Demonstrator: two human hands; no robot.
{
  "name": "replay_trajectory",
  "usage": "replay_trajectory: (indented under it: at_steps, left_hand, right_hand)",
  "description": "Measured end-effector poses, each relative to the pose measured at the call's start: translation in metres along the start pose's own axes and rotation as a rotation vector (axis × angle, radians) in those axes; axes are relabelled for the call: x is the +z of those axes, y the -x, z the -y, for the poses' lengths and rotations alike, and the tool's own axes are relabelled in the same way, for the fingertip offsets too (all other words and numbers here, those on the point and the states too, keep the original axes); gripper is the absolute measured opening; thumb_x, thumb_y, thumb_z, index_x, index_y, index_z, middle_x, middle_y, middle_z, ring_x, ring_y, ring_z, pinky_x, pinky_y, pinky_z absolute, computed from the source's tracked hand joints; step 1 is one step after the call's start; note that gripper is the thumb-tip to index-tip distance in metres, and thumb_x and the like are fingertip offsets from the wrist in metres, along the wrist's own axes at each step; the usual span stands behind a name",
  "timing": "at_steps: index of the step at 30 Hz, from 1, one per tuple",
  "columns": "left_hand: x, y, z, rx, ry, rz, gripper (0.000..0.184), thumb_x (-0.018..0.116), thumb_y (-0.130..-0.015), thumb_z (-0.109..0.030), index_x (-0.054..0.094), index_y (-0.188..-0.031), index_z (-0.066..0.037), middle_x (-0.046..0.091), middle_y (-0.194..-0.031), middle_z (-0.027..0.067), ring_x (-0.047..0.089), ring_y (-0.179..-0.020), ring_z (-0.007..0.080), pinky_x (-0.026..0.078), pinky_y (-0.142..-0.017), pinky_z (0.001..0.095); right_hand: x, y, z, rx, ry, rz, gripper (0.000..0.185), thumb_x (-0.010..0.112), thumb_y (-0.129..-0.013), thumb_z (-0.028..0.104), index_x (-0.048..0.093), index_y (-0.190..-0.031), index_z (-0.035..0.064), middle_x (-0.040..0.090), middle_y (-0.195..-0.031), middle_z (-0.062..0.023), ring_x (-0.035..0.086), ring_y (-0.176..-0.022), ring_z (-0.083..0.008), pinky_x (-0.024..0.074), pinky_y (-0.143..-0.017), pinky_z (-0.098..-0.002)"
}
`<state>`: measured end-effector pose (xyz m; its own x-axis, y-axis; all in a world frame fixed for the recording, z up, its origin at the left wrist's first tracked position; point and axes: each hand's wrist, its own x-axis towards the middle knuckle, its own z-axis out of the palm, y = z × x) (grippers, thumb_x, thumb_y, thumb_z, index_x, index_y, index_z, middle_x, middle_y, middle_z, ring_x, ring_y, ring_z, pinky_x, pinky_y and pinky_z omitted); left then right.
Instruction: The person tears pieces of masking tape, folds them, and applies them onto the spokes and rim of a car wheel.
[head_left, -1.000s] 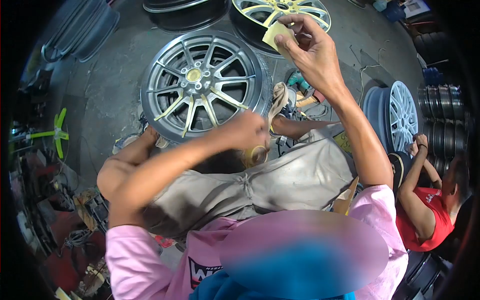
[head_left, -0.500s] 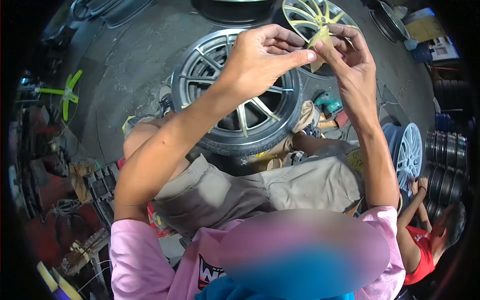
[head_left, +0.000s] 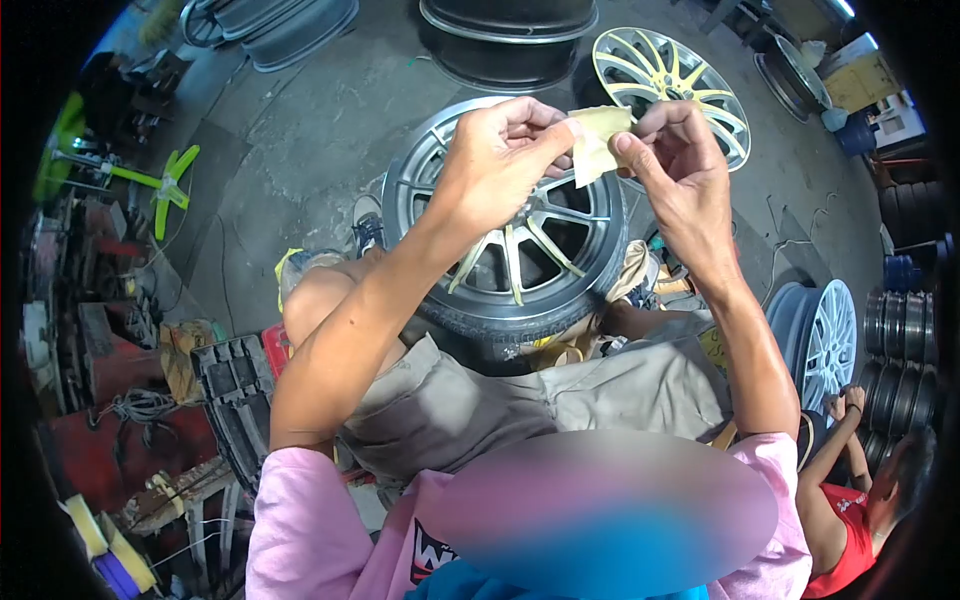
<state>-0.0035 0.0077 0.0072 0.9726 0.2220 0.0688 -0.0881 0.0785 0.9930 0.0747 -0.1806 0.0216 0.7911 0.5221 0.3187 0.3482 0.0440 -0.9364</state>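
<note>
Shirt: is showing pink
Sleeves: are ending short
Print: is showing white on black, on the shirt's front
Blue cloth: is overlapping the shirt
Shorts: are creasing, grey-beige, beyond the shirt

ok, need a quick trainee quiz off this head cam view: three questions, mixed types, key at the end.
1. True or false: the left hand and the right hand both touch the tape.
2. Multiple choice: on the wheel just below the hands, what colour are the strips?
A) red
B) blue
C) yellow
3. Fill in: the co-worker at the right edge is dressed in ___.

Key:
1. True
2. C
3. red
</note>
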Motion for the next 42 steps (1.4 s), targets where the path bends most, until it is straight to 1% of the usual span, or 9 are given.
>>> replay_trajectory:
  at_steps: [4,9,12,15,21,27,34,40,42]
  left_hand:
    - [-0.004,0.002,-0.002,-0.019,0.033,0.017,0.020,0.070,-0.099,-0.019,0.070,-0.104,0.001,0.070,-0.088,0.0044,0.066,-0.078,0.0091,0.056,-0.074,0.0253]
    - [-0.011,0.003,-0.007,-0.056,0.023,0.041,0.019,0.071,-0.098,-0.017,0.069,-0.105,0.001,0.070,-0.090,0.0037,0.065,-0.078,0.0082,0.055,-0.072,0.0252]
    - [-0.011,0.005,-0.004,-0.013,0.052,0.079,0.028,0.074,-0.095,-0.009,0.063,-0.118,0.002,0.069,-0.091,0.0048,0.065,-0.080,0.0073,0.054,-0.072,0.0230]
    - [-0.005,0.009,-0.010,0.096,-0.013,0.066,0.052,0.075,-0.090,0.001,0.050,-0.136,0.003,0.068,-0.091,0.0060,0.064,-0.083,0.0059,0.052,-0.071,0.0194]
    - [-0.006,0.013,-0.014,0.290,-0.155,0.124,0.042,0.071,-0.093,0.002,0.056,-0.132,0.003,0.066,-0.093,0.0041,0.063,-0.084,0.0062,0.052,-0.076,0.0211]
    - [-0.009,0.010,-0.013,0.166,0.075,0.108,0.034,0.068,-0.096,0.001,0.058,-0.129,0.003,0.068,-0.098,0.0064,0.063,-0.086,0.0072,0.053,-0.079,0.0222]
    - [-0.004,0.010,-0.014,0.302,-0.117,0.036,0.029,0.066,-0.098,-0.002,0.061,-0.127,0.003,0.069,-0.097,0.0051,0.063,-0.086,0.0063,0.052,-0.074,0.0200]
    - [-0.004,0.011,-0.019,0.152,0.148,-0.002,0.026,0.062,-0.098,-0.001,0.062,-0.124,0.002,0.066,-0.090,0.0035,0.059,-0.077,0.0057,0.048,-0.069,0.0215]
    - [-0.009,0.008,-0.014,0.054,0.451,-0.105,0.025,0.059,-0.097,-0.001,0.062,-0.121,0.001,0.061,-0.081,0.0004,0.054,-0.070,0.0066,0.045,-0.066,0.0229]
  right_hand:
    - [0.003,0.008,0.009,0.017,0.061,0.030,0.011,0.070,-0.094,0.003,0.065,-0.104,0.0011,0.065,-0.092,0.0021,0.060,-0.082,-0.0041,0.0509,-0.076,-0.0217]
    - [0.005,0.009,0.011,-0.023,0.123,0.081,0.025,0.076,-0.089,0.002,0.068,-0.112,-0.0010,0.071,-0.104,-0.0035,0.065,-0.086,-0.0062,0.0535,-0.079,-0.0229]
    - [0.005,0.009,0.013,-0.027,0.153,0.069,0.027,0.076,-0.088,0.002,0.069,-0.115,-0.0013,0.072,-0.102,-0.0046,0.066,-0.086,-0.0073,0.0544,-0.079,-0.0233]
    - [0.004,0.009,0.013,0.036,0.185,0.046,0.027,0.076,-0.089,0.004,0.070,-0.115,-0.0015,0.072,-0.100,-0.0049,0.066,-0.086,-0.0077,0.0547,-0.079,-0.0236]
    - [0.001,0.008,0.008,0.008,0.261,0.014,0.019,0.078,-0.089,0.008,0.074,-0.105,-0.0009,0.070,-0.090,-0.0052,0.065,-0.080,-0.0094,0.0541,-0.075,-0.0260]
    - [0.002,0.007,0.014,-0.082,0.361,0.034,0.016,0.079,-0.088,0.011,0.074,-0.096,-0.0016,0.064,-0.084,-0.0038,0.062,-0.074,-0.0100,0.0517,-0.069,-0.0265]
    - [0.002,0.005,0.019,-0.127,0.328,0.071,0.015,0.079,-0.086,0.010,0.071,-0.089,-0.0018,0.063,-0.085,-0.0042,0.061,-0.075,-0.0114,0.0517,-0.070,-0.0285]
    - [-0.001,0.001,0.030,-0.266,0.408,0.127,0.013,0.079,-0.085,0.007,0.069,-0.088,-0.0008,0.061,-0.085,-0.0037,0.058,-0.076,-0.0104,0.0493,-0.069,-0.0270]
    - [-0.009,-0.001,0.026,-0.267,0.354,0.130,0.013,0.078,-0.086,0.006,0.067,-0.087,-0.0004,0.061,-0.084,-0.0027,0.057,-0.076,-0.0093,0.0482,-0.069,-0.0258]
